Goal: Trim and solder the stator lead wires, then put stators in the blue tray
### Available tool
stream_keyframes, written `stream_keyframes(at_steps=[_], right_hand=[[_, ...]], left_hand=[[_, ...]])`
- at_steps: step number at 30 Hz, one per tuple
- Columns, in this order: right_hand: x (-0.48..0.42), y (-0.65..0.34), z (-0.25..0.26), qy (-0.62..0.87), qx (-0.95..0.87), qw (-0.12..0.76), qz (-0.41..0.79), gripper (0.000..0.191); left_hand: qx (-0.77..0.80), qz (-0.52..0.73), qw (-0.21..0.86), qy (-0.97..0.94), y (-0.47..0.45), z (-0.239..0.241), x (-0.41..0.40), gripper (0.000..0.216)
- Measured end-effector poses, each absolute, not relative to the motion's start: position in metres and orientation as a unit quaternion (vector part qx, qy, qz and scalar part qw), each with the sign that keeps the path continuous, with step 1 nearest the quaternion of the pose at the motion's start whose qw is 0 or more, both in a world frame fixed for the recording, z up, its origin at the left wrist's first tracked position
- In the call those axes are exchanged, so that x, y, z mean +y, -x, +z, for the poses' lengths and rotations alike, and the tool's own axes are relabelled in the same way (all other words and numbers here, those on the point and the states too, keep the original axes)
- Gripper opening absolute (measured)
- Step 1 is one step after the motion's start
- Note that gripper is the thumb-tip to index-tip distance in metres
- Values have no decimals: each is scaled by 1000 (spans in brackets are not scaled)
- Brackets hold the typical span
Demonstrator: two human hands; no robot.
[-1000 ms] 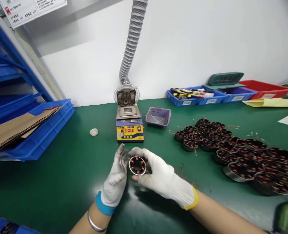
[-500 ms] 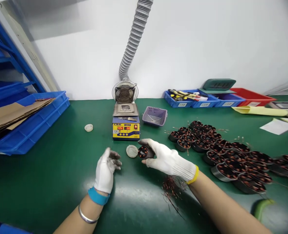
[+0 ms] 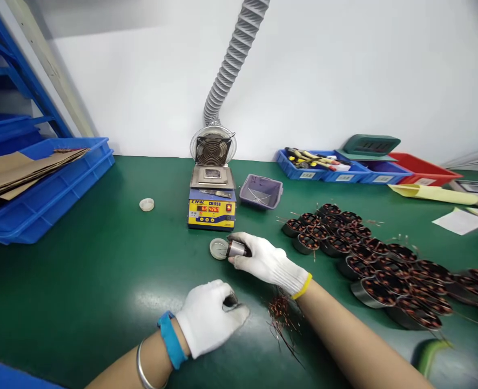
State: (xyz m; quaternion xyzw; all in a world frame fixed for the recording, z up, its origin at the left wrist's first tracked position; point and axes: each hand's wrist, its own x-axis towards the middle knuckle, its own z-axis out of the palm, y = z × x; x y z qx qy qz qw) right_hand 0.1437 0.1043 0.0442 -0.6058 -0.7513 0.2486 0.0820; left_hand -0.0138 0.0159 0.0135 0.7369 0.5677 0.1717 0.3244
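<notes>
My right hand (image 3: 258, 258), in a white glove, is closed around a small wire-wound motor stator (image 3: 236, 249). The stator lies on its side with its leads pointing left, over a small round dish (image 3: 217, 249). Whether the leads touch what is in the dish I cannot tell. My left hand (image 3: 212, 316), also gloved, is lower and nearer me, back of the hand up. Its fingers are curled in and the fingertip meets the thumb, with nothing visible in it. To its right lies a heap of copper wire offcuts (image 3: 280, 319).
A solder pot (image 3: 211, 210) with a digital display stands behind the dish, a grey hose above it. A purple tray (image 3: 261, 193) is beside it. Several larger wound stators (image 3: 350, 266) cover the right side. Tool bins (image 3: 303, 172) line the wall; a blue crate (image 3: 66, 181) is at left.
My left hand has moved right and towards me, its fingers curling in. My right hand has turned the stator so its end faces left, over the dish.
</notes>
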Motion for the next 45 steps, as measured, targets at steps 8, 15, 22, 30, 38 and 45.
stream_keyframes(at_steps=[8,15,22,30,38,45], right_hand=[[100,-145,32,559,-808,185,-15,51],[101,-133,28,515,-847,35,-128,37],[100,-135,29,519,-843,22,-138,39],[185,-121,107,570,-778,155,-212,43],[253,-75,128,595,-779,128,-151,35],[269,-88,143,627,-753,184,-80,42]], left_hand=[[549,172,297,-762,12,9,14,20],[542,186,305,-761,11,12,12,20],[533,185,307,-767,8,10,9,30],[526,153,302,-780,6,7,8,36],[503,121,281,-808,4,-10,17,35],[460,52,299,-835,1,-17,22,54]])
